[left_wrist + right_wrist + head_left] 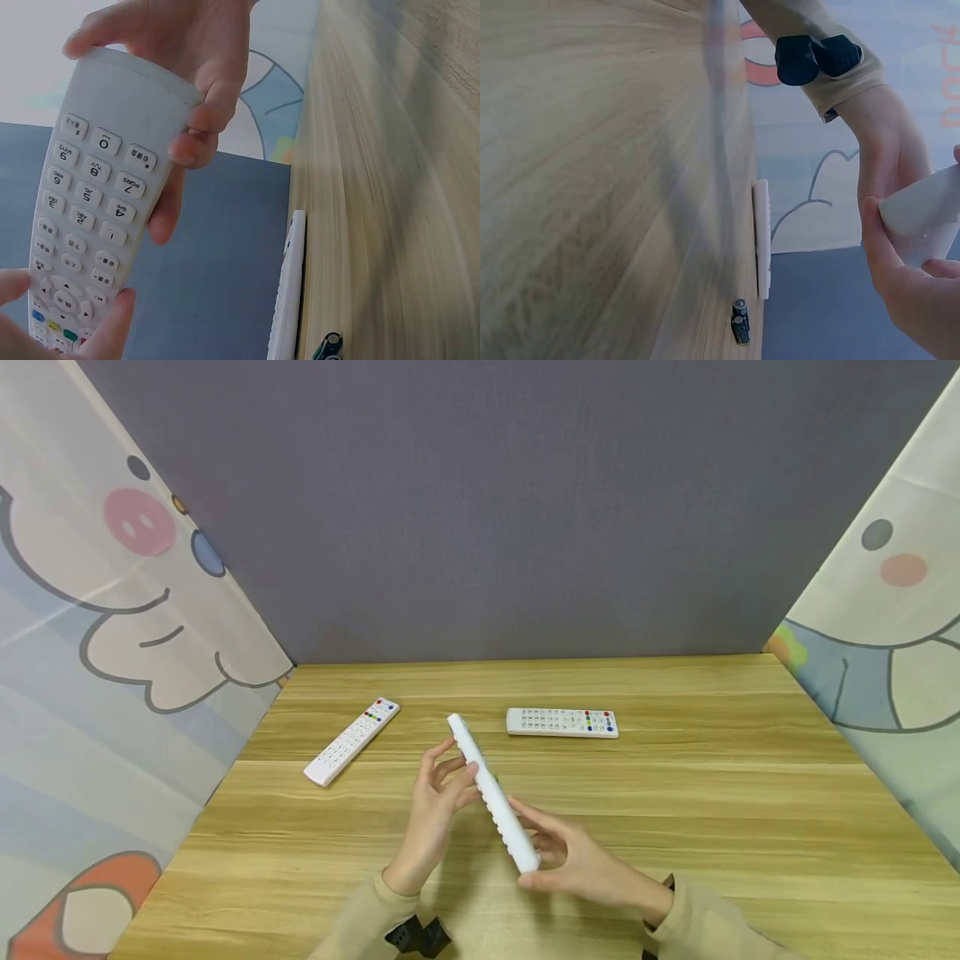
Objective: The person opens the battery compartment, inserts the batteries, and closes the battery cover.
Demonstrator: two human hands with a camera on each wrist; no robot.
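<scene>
A white remote control [491, 797] is held up on edge over the table between both hands. My left hand [438, 810] pinches its upper half between thumb and fingers. Its lower end is gripped by my right hand [573, 860], thumb at the near corner. In the left wrist view the keypad of the remote [90, 187] faces the camera, number keys toward the right hand [202, 60]. The right wrist view shows part of its smooth white casing [922, 214]. Small dark batteries [740, 322] lie on the table, mostly hidden behind the remote in the head view.
A second white remote [352, 742] lies slanted at the left of the wooden table [712, 777]. Another remote [562, 722] lies crosswise toward the back. A grey panel [525, 510] rises behind the table, with cartoon-printed curtains [172, 652] along the sides.
</scene>
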